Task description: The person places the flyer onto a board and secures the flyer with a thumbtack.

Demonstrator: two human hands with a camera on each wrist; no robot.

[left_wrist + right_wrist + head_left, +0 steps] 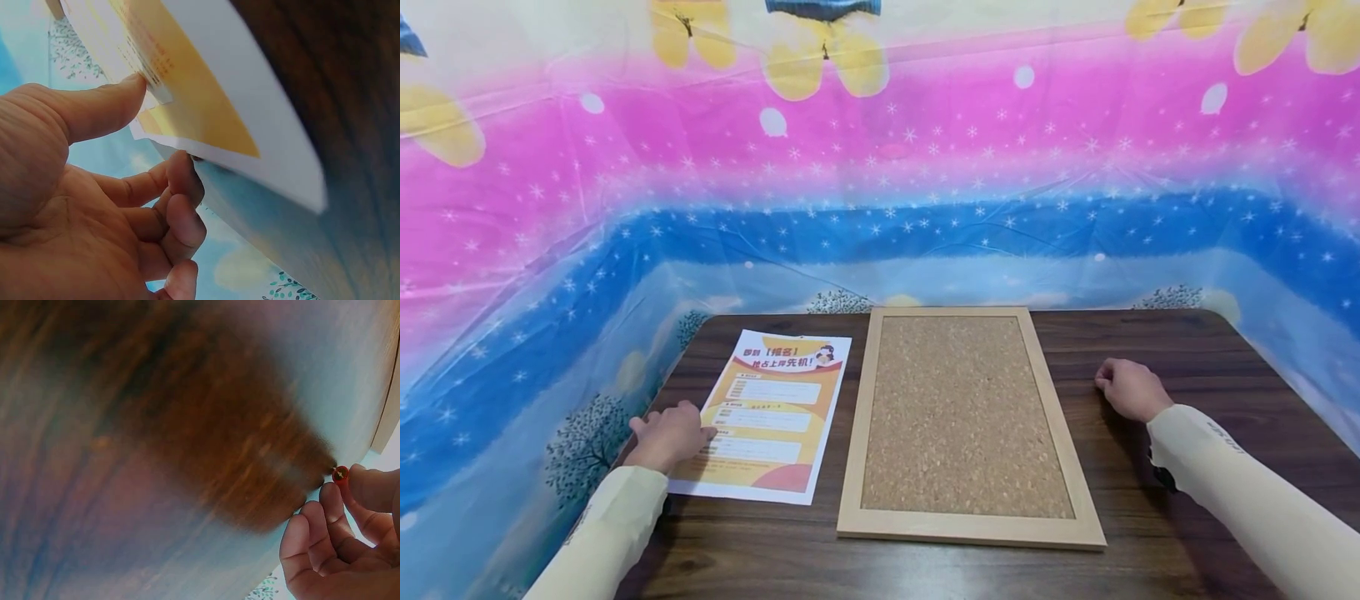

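A printed poster (pixel 775 417) in yellow, red and white lies on the table, left of a wood-framed corkboard (pixel 962 417). My left hand (pixel 668 435) is at the poster's left edge; its thumb (pixel 119 109) touches the printed side. The other fingers bend loosely beside the paper's edge, and no pinch on it is visible. On the table to the right of the corkboard, my right hand (pixel 1133 390) holds a small red push pin (pixel 340 474) between thumb and index finger. That pin is hidden in the head view. The cork surface is bare.
The dark wood table (pixel 970 571) has rounded far corners. A colourful curtain (pixel 925 167) with snowflakes and butterflies hangs around its back and sides. The corkboard's raised pale frame (pixel 970 527) reaches the table's far edge.
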